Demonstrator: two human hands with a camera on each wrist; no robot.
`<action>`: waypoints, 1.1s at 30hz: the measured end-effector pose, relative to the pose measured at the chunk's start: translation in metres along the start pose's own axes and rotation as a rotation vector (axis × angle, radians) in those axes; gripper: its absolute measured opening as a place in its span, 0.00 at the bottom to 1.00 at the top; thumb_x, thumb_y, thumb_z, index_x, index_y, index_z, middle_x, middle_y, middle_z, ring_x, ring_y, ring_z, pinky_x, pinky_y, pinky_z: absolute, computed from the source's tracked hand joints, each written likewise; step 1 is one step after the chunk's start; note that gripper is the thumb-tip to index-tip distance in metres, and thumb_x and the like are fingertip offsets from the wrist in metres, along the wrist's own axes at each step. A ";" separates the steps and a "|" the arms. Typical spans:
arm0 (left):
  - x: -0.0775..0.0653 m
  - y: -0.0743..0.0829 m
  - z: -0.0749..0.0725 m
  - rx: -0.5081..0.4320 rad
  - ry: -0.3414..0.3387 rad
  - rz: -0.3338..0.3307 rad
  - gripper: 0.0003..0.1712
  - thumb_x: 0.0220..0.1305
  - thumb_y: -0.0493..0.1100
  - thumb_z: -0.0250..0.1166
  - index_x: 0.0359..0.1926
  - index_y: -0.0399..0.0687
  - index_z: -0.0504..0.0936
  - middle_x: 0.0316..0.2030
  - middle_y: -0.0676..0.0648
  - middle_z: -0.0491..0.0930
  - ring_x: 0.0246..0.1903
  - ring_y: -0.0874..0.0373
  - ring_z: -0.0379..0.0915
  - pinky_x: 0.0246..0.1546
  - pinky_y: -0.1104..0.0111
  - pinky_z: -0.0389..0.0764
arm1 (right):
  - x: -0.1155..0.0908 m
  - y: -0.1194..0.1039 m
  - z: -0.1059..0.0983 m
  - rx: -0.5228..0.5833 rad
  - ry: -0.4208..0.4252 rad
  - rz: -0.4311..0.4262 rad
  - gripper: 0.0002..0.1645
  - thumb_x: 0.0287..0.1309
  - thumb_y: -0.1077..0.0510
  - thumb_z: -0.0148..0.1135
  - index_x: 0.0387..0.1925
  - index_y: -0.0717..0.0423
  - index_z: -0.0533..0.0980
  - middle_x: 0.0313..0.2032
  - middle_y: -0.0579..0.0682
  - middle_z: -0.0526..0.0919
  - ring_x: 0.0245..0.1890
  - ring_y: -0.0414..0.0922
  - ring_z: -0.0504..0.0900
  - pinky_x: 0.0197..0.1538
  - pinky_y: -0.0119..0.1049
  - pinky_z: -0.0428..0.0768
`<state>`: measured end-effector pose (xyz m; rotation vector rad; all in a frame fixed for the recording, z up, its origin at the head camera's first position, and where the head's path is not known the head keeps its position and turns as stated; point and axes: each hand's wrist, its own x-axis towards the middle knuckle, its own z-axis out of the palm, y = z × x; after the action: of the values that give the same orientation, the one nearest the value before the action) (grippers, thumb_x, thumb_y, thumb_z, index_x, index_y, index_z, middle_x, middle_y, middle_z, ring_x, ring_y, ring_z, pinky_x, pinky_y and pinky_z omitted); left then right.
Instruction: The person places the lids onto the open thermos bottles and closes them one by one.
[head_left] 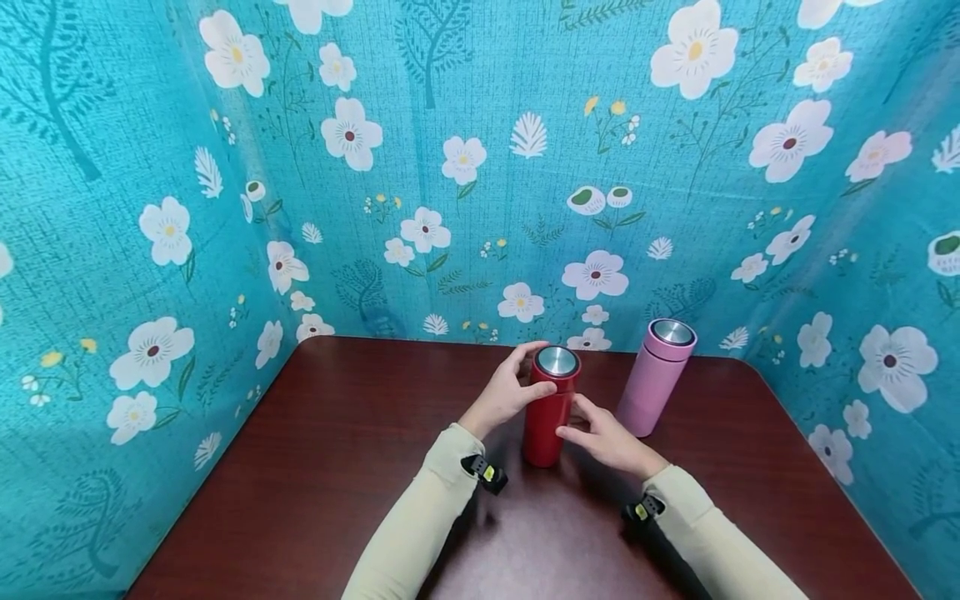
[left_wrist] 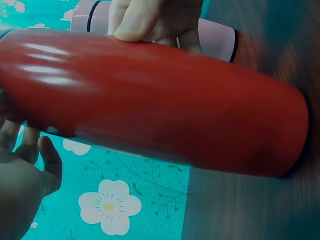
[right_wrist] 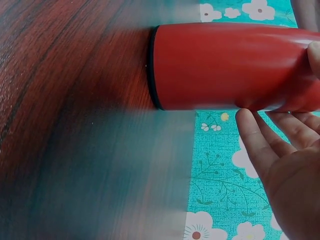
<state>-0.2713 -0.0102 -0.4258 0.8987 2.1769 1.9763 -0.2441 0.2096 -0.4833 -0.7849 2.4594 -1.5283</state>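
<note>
A red vacuum flask (head_left: 545, 425) with a silver-topped lid (head_left: 558, 361) stands upright on the dark wooden table. My left hand (head_left: 508, 392) grips it at the top from the left, thumb across the front near the lid seam and fingers round the back. Lower down, from the right, my right hand (head_left: 607, 437) holds the body between thumb and fingers. In the left wrist view the right thumb presses the red flask (left_wrist: 165, 100); the left hand (left_wrist: 30, 170) is partly cut off. The right wrist view shows the right hand (right_wrist: 285, 155) with fingertips against the body.
A pink vacuum flask (head_left: 651, 383) with a silver-topped lid stands right of the red one, close behind my right hand. The table (head_left: 360, 433) meets a turquoise flowered cloth (head_left: 420, 183) at the back and both sides.
</note>
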 end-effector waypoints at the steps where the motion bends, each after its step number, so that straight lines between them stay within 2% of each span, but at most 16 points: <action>1: -0.001 0.000 -0.001 0.005 -0.005 0.000 0.36 0.59 0.49 0.67 0.66 0.58 0.64 0.53 0.53 0.73 0.50 0.57 0.70 0.46 0.65 0.77 | 0.000 0.000 0.000 0.000 0.001 0.009 0.36 0.58 0.47 0.63 0.66 0.42 0.60 0.57 0.48 0.74 0.54 0.48 0.76 0.52 0.40 0.77; 8: -0.004 0.001 -0.002 -0.010 -0.044 0.011 0.35 0.61 0.47 0.63 0.68 0.55 0.62 0.57 0.47 0.71 0.53 0.54 0.69 0.47 0.64 0.77 | 0.000 0.000 0.001 -0.008 0.007 0.030 0.36 0.59 0.47 0.63 0.66 0.41 0.59 0.57 0.47 0.74 0.55 0.47 0.76 0.52 0.40 0.76; 12: -0.003 0.007 0.002 0.027 0.002 0.017 0.37 0.59 0.47 0.66 0.67 0.53 0.62 0.57 0.48 0.69 0.54 0.55 0.68 0.47 0.64 0.77 | 0.000 0.000 0.001 -0.015 0.013 0.002 0.36 0.59 0.48 0.62 0.66 0.44 0.59 0.58 0.50 0.74 0.54 0.48 0.76 0.52 0.41 0.76; 15: -0.001 0.010 0.006 0.060 0.055 -0.004 0.38 0.56 0.47 0.69 0.66 0.53 0.63 0.55 0.50 0.69 0.53 0.56 0.67 0.46 0.65 0.77 | 0.000 0.000 0.001 -0.017 0.014 -0.010 0.36 0.60 0.49 0.62 0.66 0.45 0.59 0.58 0.52 0.74 0.54 0.49 0.76 0.52 0.42 0.76; 19: 0.000 0.010 0.006 0.054 0.085 -0.025 0.36 0.55 0.44 0.70 0.63 0.52 0.64 0.51 0.50 0.71 0.49 0.57 0.67 0.45 0.66 0.76 | 0.000 -0.001 0.001 -0.014 0.009 0.003 0.36 0.59 0.49 0.62 0.66 0.45 0.59 0.58 0.51 0.74 0.54 0.49 0.76 0.52 0.42 0.76; 21: -0.003 0.019 0.005 0.059 0.074 -0.026 0.34 0.56 0.43 0.69 0.62 0.49 0.64 0.50 0.48 0.72 0.47 0.57 0.68 0.43 0.67 0.77 | 0.000 -0.001 0.001 -0.014 0.004 0.012 0.36 0.59 0.48 0.63 0.66 0.45 0.59 0.58 0.51 0.74 0.54 0.48 0.76 0.53 0.41 0.76; 26: -0.005 0.013 0.001 0.049 0.032 -0.026 0.34 0.58 0.47 0.68 0.64 0.53 0.66 0.50 0.50 0.74 0.47 0.57 0.71 0.43 0.66 0.78 | -0.005 -0.029 -0.001 -0.003 -0.032 0.037 0.35 0.61 0.53 0.62 0.66 0.51 0.59 0.57 0.54 0.74 0.55 0.51 0.76 0.52 0.39 0.76; 28: -0.002 0.002 0.000 0.036 0.021 -0.016 0.34 0.58 0.51 0.68 0.64 0.58 0.66 0.51 0.52 0.75 0.48 0.57 0.71 0.44 0.65 0.78 | -0.007 -0.039 -0.001 0.001 -0.044 0.041 0.35 0.61 0.56 0.61 0.66 0.55 0.59 0.58 0.56 0.73 0.55 0.52 0.76 0.52 0.39 0.76; 33: -0.002 -0.001 -0.002 0.012 -0.015 0.019 0.36 0.59 0.58 0.65 0.66 0.60 0.65 0.53 0.52 0.74 0.49 0.57 0.71 0.45 0.64 0.78 | -0.006 -0.041 -0.001 -0.003 -0.038 0.043 0.35 0.61 0.56 0.61 0.67 0.55 0.58 0.58 0.57 0.73 0.55 0.52 0.75 0.53 0.40 0.76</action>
<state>-0.2708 -0.0135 -0.4274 0.9359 2.1830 1.9599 -0.2246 0.1993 -0.4487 -0.7499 2.4355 -1.4814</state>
